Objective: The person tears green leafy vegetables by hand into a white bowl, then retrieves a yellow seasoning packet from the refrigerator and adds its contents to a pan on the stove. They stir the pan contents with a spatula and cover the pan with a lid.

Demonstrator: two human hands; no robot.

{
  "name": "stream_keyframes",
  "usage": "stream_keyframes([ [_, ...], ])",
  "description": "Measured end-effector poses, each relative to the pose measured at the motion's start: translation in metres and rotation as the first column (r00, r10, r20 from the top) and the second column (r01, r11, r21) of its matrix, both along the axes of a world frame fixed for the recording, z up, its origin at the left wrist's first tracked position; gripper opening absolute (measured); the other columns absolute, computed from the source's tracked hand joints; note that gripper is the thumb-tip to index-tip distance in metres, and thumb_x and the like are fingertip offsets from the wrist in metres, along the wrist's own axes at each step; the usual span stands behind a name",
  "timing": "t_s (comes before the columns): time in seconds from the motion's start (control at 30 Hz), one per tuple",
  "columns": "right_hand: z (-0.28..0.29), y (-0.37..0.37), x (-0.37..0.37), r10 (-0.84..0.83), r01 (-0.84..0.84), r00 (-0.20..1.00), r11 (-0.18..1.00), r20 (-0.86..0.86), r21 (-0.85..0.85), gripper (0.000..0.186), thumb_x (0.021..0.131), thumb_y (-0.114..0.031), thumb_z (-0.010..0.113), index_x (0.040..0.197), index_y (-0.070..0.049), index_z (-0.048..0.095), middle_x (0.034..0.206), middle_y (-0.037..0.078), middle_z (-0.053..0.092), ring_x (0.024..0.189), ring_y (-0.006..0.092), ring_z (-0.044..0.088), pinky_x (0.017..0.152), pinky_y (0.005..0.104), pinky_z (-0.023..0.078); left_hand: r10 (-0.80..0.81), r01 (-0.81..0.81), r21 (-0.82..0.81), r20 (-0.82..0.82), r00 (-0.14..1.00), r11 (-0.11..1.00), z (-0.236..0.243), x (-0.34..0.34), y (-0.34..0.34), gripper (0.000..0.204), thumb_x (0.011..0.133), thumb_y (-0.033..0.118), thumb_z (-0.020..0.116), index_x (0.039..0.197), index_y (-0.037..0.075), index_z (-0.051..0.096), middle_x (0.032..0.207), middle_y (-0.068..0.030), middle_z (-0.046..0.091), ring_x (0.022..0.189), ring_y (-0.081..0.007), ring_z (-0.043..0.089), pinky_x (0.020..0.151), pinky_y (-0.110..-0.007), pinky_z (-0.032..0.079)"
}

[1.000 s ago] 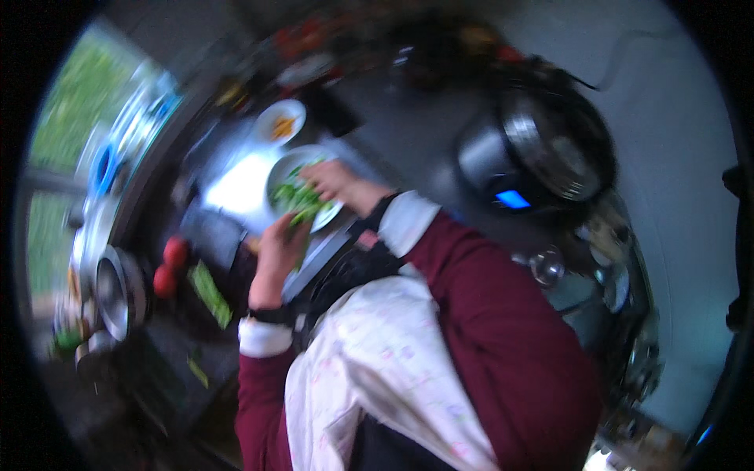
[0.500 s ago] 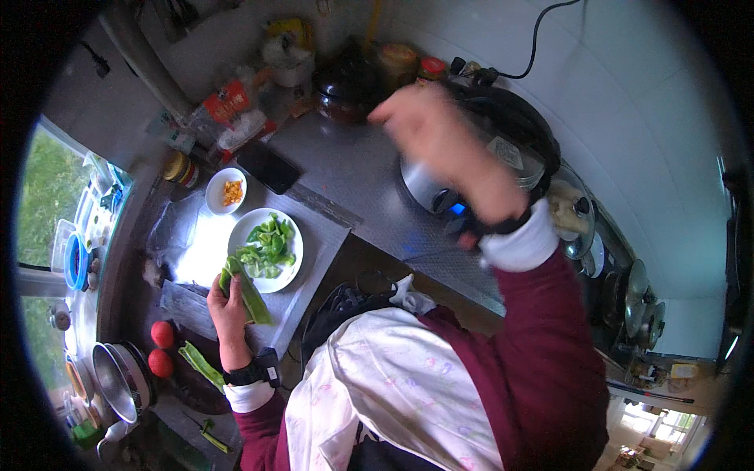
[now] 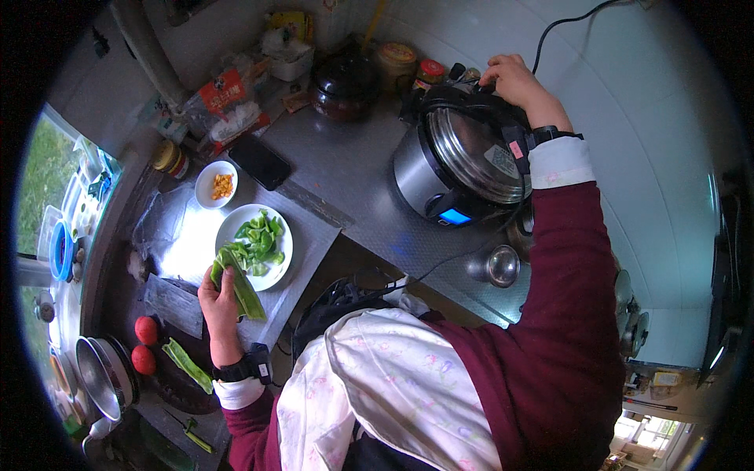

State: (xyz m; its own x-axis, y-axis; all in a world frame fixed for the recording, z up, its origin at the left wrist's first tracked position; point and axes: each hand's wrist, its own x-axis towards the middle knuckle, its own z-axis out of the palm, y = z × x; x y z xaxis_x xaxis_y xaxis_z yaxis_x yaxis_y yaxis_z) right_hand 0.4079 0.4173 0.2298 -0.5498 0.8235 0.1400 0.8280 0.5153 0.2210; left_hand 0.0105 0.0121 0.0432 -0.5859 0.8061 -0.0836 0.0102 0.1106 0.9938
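Observation:
My left hand grips a long green pepper piece over the front of a white plate of chopped green pepper. My right hand is raised to the back of the silver-and-black electric cooker, fingers curled over its black top part; what they grip there is unclear. The cooker's display glows blue. A small white bowl of orange bits sits behind the plate. Left of my left hand lie red tomatoes and another green pepper piece.
A phone, jars, a dark pot and packets line the back. Stacked steel bowls stand at the left, beside a window ledge. A small steel cup is right of center; a cord crosses the counter.
My right hand left the plate, swung up and right, and now rests at the cooker's top rear. My left hand still holds the pepper piece, slightly lower. The view has steadied.

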Motion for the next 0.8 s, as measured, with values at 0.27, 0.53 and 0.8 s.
stream_keyframes([
  [0.27, 0.065, -0.144, -0.037, 0.267, -0.223, 0.806, 0.964, -0.528, 0.147, 0.022, 0.081, -0.007, 0.051, 0.1, -0.01, 0.063, 0.101, 0.01, 0.057, 0.093, 0.0263, 0.054, 0.081, 0.0336, 0.043, 0.076, -0.071, -0.054, 0.102, 0.992, 0.996, 0.01, 0.004, 0.004, 0.025, 0.089, 0.011, 0.052, 0.109, -0.003, 0.051, 0.096, -0.0042, 0.057, 0.083, -0.0109, 0.053, 0.072, -0.022, 0.043],
  [0.53, -0.086, -0.229, -0.229, 0.117, -0.692, 0.665, 0.467, -0.738, -0.55, 0.023, 0.079, -0.016, 0.06, 0.097, -0.002, 0.061, 0.09, 0.01, 0.059, 0.076, 0.0192, 0.059, 0.067, 0.0302, 0.047, -0.062, 0.067, -0.079, 0.064, 0.996, 0.995, 0.012, -0.003, 0.016, 0.024, 0.086, 0.017, 0.057, 0.102, 0.0, 0.058, 0.082, -0.0032, 0.061, 0.071, -0.0096, 0.054, 0.065, -0.025, 0.045],
  [0.8, -0.167, -0.246, -0.292, 0.162, -0.843, 0.536, 0.162, -0.829, -0.513, 0.022, 0.078, -0.018, 0.064, 0.091, -0.001, 0.063, 0.072, 0.006, 0.063, 0.069, 0.0135, 0.059, 0.062, 0.0251, 0.048, -0.212, 0.209, -0.106, -0.015, 0.977, 0.972, 0.015, 0.0, 0.0, 0.017, 0.084, 0.012, 0.059, 0.095, -0.001, 0.059, 0.079, 0.0019, 0.057, 0.072, -0.0067, 0.05, 0.064, -0.022, 0.042],
])
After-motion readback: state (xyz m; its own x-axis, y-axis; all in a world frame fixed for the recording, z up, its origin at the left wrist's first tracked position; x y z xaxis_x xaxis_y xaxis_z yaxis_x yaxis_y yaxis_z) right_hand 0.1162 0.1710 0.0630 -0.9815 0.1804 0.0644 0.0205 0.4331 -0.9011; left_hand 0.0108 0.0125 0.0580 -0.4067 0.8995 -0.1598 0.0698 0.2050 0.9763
